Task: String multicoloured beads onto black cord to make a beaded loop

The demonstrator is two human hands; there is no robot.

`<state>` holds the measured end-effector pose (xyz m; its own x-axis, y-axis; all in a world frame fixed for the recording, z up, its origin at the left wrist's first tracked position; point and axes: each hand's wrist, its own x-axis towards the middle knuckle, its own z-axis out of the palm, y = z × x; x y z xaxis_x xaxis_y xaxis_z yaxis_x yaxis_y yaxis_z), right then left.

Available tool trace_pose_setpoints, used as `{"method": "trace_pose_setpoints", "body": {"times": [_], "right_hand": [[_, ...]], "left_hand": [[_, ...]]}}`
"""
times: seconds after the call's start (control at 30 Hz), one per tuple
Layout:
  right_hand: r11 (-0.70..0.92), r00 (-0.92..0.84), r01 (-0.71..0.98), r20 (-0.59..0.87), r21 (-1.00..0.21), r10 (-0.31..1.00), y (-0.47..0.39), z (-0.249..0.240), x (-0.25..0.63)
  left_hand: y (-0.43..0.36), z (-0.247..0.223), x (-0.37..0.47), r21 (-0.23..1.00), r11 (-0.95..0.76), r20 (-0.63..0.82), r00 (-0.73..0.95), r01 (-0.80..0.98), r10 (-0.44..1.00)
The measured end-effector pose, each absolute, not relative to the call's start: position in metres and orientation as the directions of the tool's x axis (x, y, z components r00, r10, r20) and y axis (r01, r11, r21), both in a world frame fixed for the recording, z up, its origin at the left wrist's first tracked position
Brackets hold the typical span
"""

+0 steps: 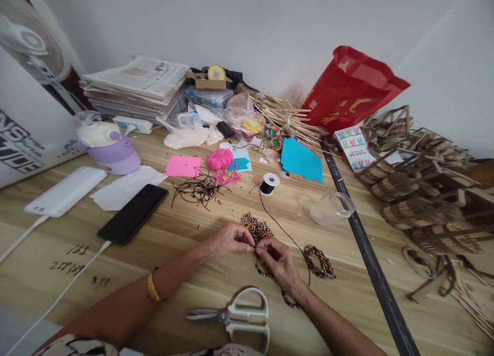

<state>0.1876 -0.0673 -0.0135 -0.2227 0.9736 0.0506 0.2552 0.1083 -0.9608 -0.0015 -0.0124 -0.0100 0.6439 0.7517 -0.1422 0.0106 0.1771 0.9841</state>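
My left hand [236, 238] is closed in a pinch beside a pile of small multicoloured beads [256, 225]. What lies between its fingertips is too small to make out. My right hand [281, 261] meets it, thumb and fingers pinched on a thin black cord strung with beads [290, 300]. That cord loops under the right hand and seems to run back to a spool of black cord [267, 186]. To the right lie coiled beaded strands [319, 262]. Scissors with pale handles [247, 315] rest in front of my hands, blades pointing left.
Black cord scraps [198, 187], pink yarn [219, 160] and blue paper [301, 159] lie beyond. A clear plastic jar [332, 209] is on its side at right, near a dark strip [370, 253] and brown woven baskets [420, 212]. A phone [133, 213] charges at left.
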Motion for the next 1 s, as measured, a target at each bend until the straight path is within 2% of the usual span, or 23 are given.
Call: {"method": "trace_pose_setpoints", "body": {"times": [0.1,0.33,0.73,1.0], "right_hand": [[0.115,-0.220,0.263,0.056,-0.958,0.974,-0.069,-0.016,0.190],[0.254,-0.293,0.358,0.149,-0.898,0.944,-0.068,-0.005,0.189],[0.214,-0.312,0.339,0.105,-0.916,0.944,-0.067,-0.008,0.190],[0.205,-0.304,0.334,0.101,-0.920,0.947,-0.067,-0.008,0.188]], "left_hand": [[-0.012,-0.010,-0.001,0.985,0.172,-0.139,0.636,0.010,0.759],[-0.012,-0.011,0.000,0.989,0.143,-0.130,0.639,0.033,0.758],[-0.013,-0.011,0.001,0.987,0.158,-0.149,0.634,0.043,0.759],[-0.013,-0.012,0.000,0.993,0.106,-0.114,0.638,0.051,0.762]]}}
